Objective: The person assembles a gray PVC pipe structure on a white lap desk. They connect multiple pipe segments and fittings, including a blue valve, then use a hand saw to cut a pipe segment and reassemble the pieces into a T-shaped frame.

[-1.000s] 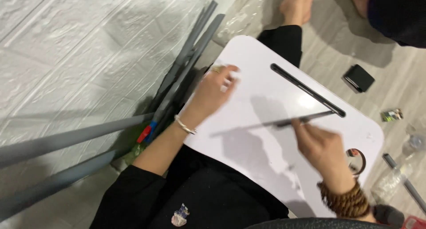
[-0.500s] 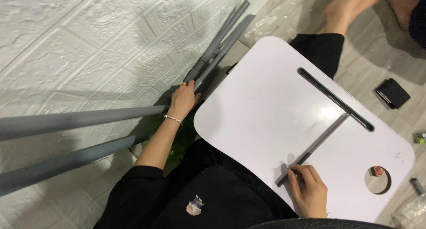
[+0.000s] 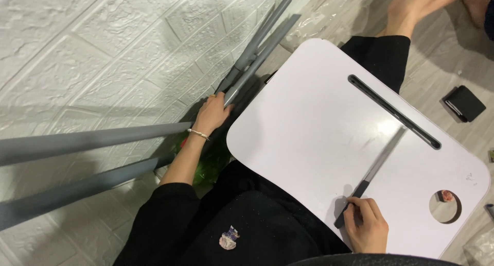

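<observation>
My left hand (image 3: 212, 114) grips a grey metal tube (image 3: 260, 42) beside the white brick-pattern wall, where several grey tubes lie together. A thin bracelet circles that wrist. My right hand (image 3: 366, 226) pinches the dark handle of a long thin tool (image 3: 374, 165), whose blade lies flat on a white lap-desk board (image 3: 309, 137). The board rests on my legs in black trousers. It has a long dark slot (image 3: 393, 111) and a round hole (image 3: 445, 206).
Two long grey tubes (image 3: 87, 140) run left along the wall. A small black box (image 3: 464, 103) lies on the floor at right. Crinkled clear plastic (image 3: 329, 13) lies by bare feet (image 3: 411, 6) at the top. Something green (image 3: 208, 165) sits under my left arm.
My left hand left the board and took hold of a grey tube by the wall. My right hand slid down with the tool toward the board's near edge.
</observation>
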